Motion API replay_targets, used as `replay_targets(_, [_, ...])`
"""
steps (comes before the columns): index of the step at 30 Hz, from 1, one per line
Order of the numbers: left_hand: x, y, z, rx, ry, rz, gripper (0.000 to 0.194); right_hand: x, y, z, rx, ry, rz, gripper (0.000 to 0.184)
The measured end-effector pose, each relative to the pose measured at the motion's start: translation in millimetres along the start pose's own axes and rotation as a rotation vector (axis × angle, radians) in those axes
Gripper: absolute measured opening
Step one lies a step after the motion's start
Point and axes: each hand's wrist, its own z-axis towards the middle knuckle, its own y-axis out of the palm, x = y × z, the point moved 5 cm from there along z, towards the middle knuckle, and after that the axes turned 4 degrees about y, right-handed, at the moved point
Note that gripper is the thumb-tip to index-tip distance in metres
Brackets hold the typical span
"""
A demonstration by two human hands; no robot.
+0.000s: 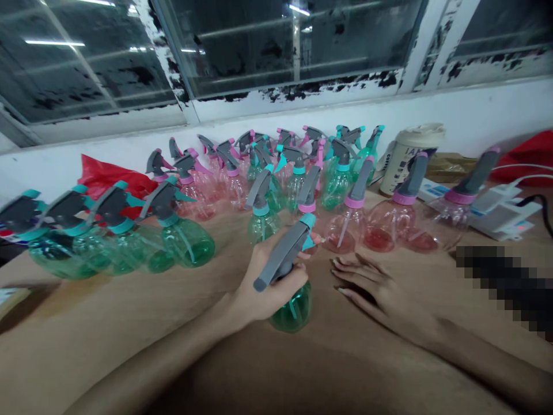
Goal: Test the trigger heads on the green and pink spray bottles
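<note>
My left hand [263,291] is wrapped around a green spray bottle [292,308] with a grey trigger head and teal nozzle, standing on the brown table [129,328] in front of me. My right hand [371,285] lies flat on the table just to the right of that bottle, fingers stretched out toward it and holding nothing. Behind them stand several more spray bottles, green ones [185,236] at the left and pink ones [389,222] at the right and back.
A red plastic bag [108,176] lies at the back left and a cream paper cup [408,153] at the back right. White boxes with cables [505,216] sit at the right. A white wall and windows stand behind the table.
</note>
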Motion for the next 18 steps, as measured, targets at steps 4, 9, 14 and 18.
replay_targets(4, [1.2, 0.5, -1.3, -0.034, -0.003, -0.044, 0.019, -0.7, -0.3, -0.2, -0.009, 0.001, 0.007, 0.032])
replay_targets(9, [-4.6, 0.7, -4.0, -0.029, -0.038, -0.041, 0.01, -0.2, 0.7, -0.3, -0.014, -0.007, -0.001, 0.031])
replay_targets(14, [-8.3, 1.0, -2.5, -0.077, -0.008, -0.054, 0.008, -0.4, -0.1, 0.4, -0.008, -0.012, 0.01, 0.031])
replay_targets(18, [-6.7, 0.3, -2.2, -0.093, -0.004, -0.068, 0.012, -1.0, -1.3, 0.5, -0.004, -0.007, 0.023, 0.03])
